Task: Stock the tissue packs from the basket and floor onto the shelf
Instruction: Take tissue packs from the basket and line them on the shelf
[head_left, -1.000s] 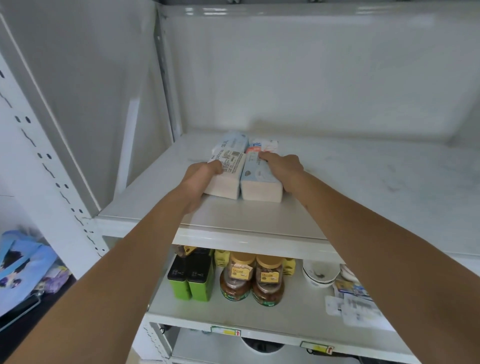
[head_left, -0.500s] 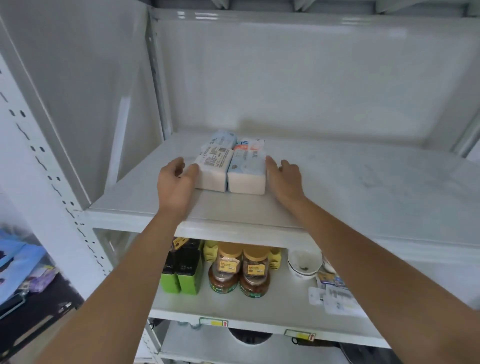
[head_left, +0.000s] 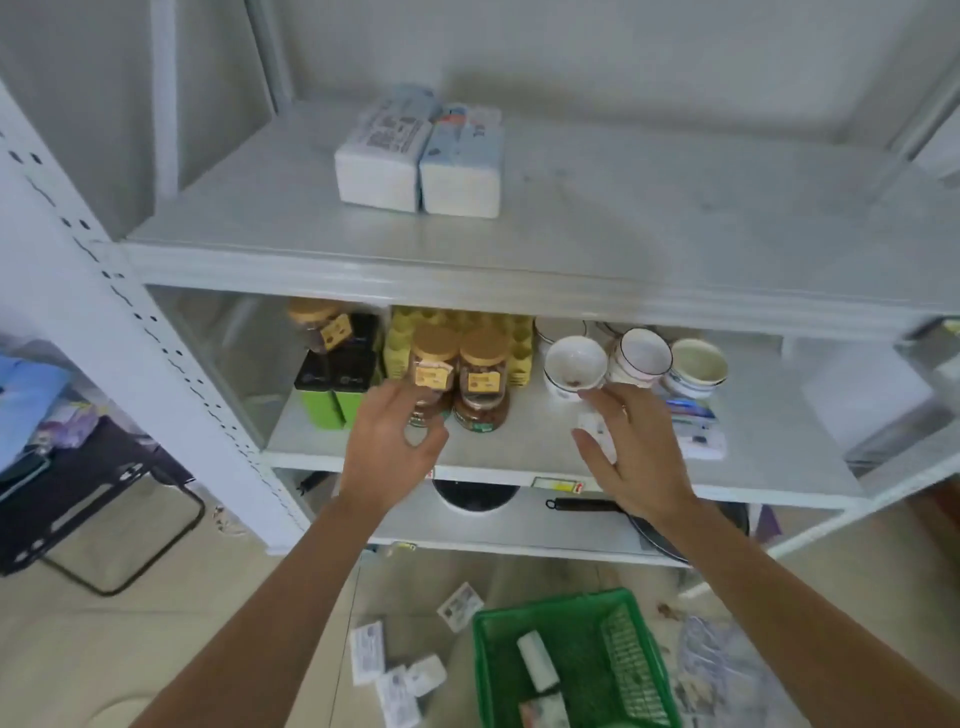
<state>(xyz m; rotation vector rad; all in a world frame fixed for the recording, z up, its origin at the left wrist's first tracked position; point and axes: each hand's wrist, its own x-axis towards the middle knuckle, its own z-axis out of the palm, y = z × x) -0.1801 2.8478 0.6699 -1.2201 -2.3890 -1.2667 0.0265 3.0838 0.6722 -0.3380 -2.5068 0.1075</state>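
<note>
head view: tissue packs (head_left: 420, 156), print unreadable

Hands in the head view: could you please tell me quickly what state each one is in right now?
Left hand: open, fingers loosely curled, holding nothing.
Right hand: open, fingers spread, holding nothing.
</note>
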